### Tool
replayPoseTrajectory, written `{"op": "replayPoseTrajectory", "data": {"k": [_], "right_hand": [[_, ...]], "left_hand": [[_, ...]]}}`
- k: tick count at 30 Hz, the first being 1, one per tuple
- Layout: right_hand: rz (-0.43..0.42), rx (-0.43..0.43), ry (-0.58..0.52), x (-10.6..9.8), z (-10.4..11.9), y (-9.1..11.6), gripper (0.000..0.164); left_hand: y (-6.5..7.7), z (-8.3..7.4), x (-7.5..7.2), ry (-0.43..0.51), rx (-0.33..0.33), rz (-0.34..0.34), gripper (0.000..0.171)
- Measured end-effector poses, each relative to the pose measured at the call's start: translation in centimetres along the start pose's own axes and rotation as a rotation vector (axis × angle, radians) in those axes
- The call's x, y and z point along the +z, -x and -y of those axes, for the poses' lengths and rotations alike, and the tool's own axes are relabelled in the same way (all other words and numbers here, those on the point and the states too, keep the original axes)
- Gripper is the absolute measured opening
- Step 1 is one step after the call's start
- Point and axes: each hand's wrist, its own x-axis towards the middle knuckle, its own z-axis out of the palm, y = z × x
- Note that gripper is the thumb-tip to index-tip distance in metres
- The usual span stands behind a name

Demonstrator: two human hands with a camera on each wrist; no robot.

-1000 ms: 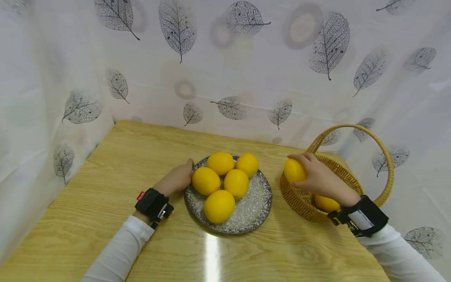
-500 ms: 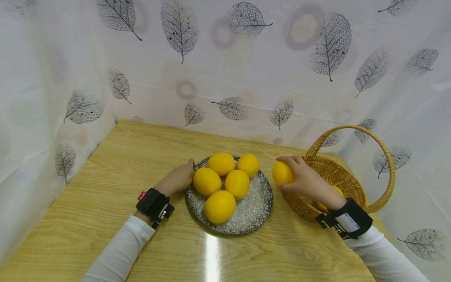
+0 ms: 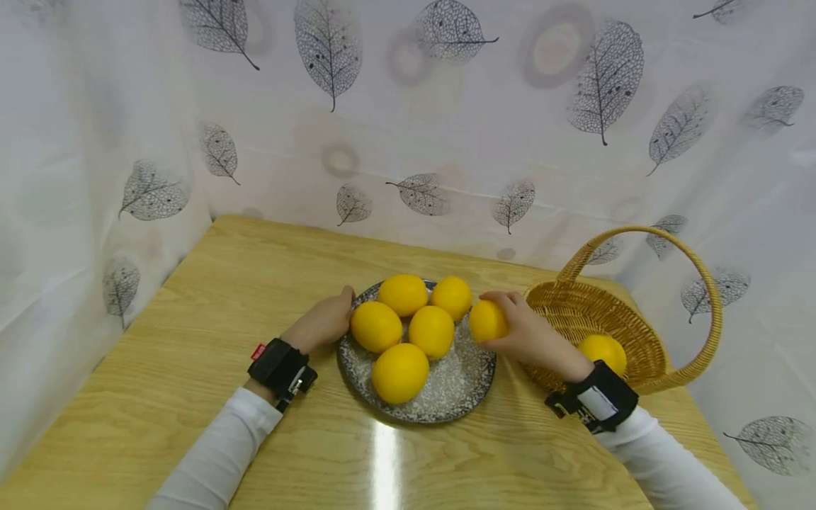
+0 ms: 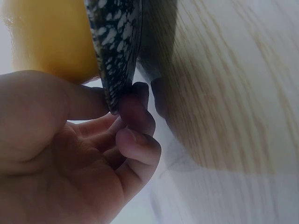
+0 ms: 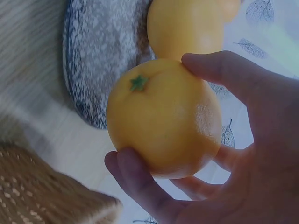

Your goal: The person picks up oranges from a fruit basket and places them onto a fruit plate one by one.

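Note:
My right hand (image 3: 534,341) grips a round yellow-orange orange (image 3: 488,321) over the right rim of the speckled grey plate (image 3: 455,386). In the right wrist view, the green star-shaped stem end of the held orange (image 5: 161,121) shows between thumb and fingers. Several more such fruits, among them a front one (image 3: 400,373), sit together on the plate's left and back parts. At the plate's left edge, my left hand (image 3: 324,322) pinches the rim. The left wrist view has the thumb on top and curled fingers (image 4: 135,112) under the plate's dark rim (image 4: 112,46).
A wicker basket (image 3: 589,312) with a tall arched handle (image 3: 710,312) stands right of the plate, behind my right forearm. At least one yellow fruit (image 3: 604,352) lies in it. A leaf-print curtain (image 3: 421,142) hangs behind the wooden table (image 3: 268,269).
My right hand has carried the orange left, from above the basket to over the plate's right rim. My left hand has stayed at the plate's rim.

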Motion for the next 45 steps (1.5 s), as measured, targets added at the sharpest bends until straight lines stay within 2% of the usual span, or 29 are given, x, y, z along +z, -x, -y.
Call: {"op": "replayPoseTrajectory", "data": {"k": [9,16,31,45], "right_hand": [[0.018,0.038,-0.026,1.8,0.4,-0.5,0.079],[0.01,0.063,-0.045,2.6,0.7,-0.5,0.082],[0.043,0.066,-0.045,2.6,0.4,-0.7,0.079],[0.072,0.078,-0.052,2.4,0.4,-0.5,0.084]], "left_hand": [[0.2,-0.3,0.1,-0.003,-0.015,0.012,0.037],[0.1,-0.5,0.2,-0.014,-0.001,0.005,0.034],[0.0,-0.3,0.0,-0.012,-0.016,0.008,0.034],[0.1,-0.5,-0.1,-0.022,-0.009,0.004,0.035]]}}
